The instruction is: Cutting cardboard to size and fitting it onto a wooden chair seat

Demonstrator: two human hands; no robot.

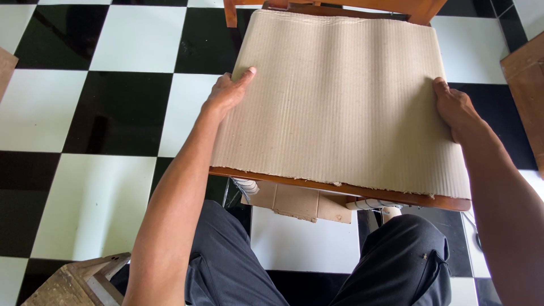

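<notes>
1. The left hand [228, 93] grips the left edge of the cardboard [340, 96], thumb on top.
2. The cardboard, pale grey-brown and ribbed, lies flat on a wooden chair [340, 190], covering its seat; the step in hand looks like squaring it up, and any shift calls for both hands to move together.
3. A brown scrap [297, 203] of cardboard lies beneath; no labels show.
4. The right hand [456, 110] clasps the right edge.

Bare forearms, no sleeves, dark grey trousers – side pocket
</notes>
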